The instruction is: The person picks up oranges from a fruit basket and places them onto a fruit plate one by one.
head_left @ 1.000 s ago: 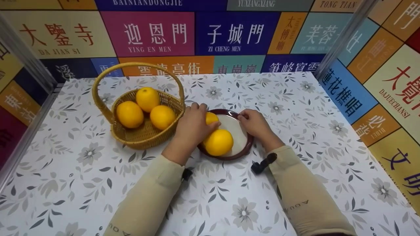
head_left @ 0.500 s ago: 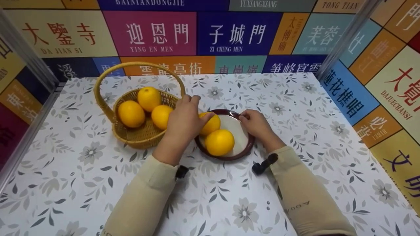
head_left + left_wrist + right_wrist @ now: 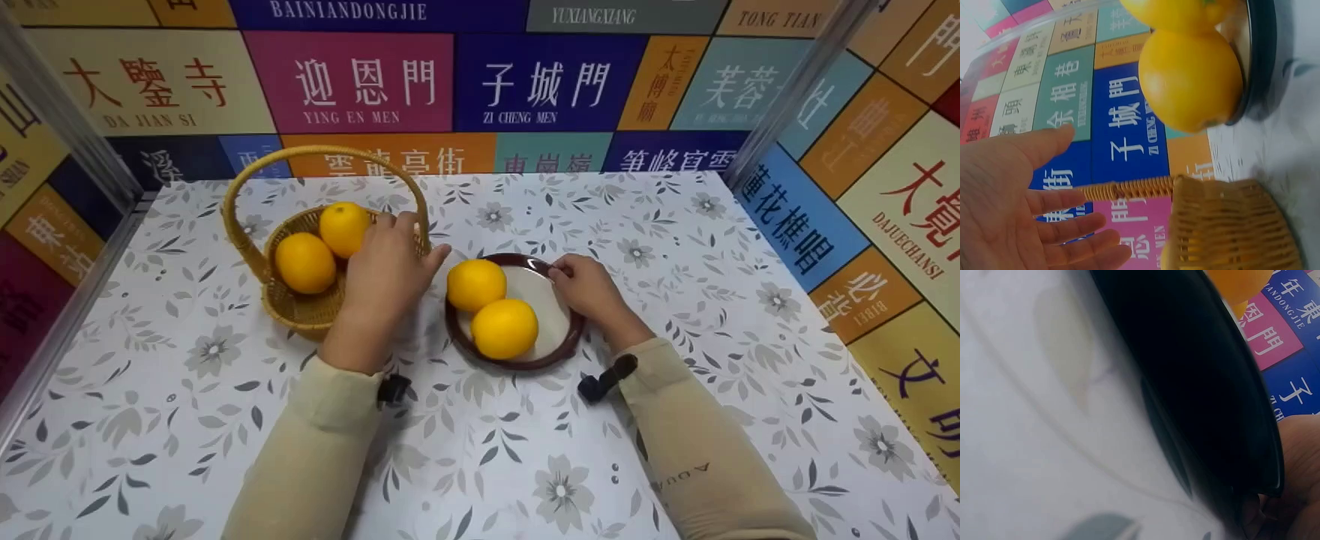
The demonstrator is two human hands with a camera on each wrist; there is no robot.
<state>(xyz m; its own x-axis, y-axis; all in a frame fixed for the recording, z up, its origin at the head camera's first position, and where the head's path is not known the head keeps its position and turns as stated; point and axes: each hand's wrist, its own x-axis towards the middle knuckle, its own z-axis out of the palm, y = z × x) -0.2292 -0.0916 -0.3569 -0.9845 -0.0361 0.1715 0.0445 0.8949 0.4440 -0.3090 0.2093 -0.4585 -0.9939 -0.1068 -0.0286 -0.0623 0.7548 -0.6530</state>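
My left hand is over the right side of a wicker basket, fingers spread and nothing held. In the left wrist view the palm faces the basket handle. Two oranges show in the basket; the one at its right is hidden behind this hand. A white plate with a dark red rim bears two more oranges, one in front and one behind, both at its left. My right hand pinches the plate's right rim between thumb and fingers.
Beneath everything lies a white flowered tablecloth. Printed panels with large characters stand along the back and both sides. The basket's tall arched handle rises over it.
My left hand has let go of the rear orange on the plate and moved left over the basket, covering the orange there. The right hand keeps its hold on the rim.
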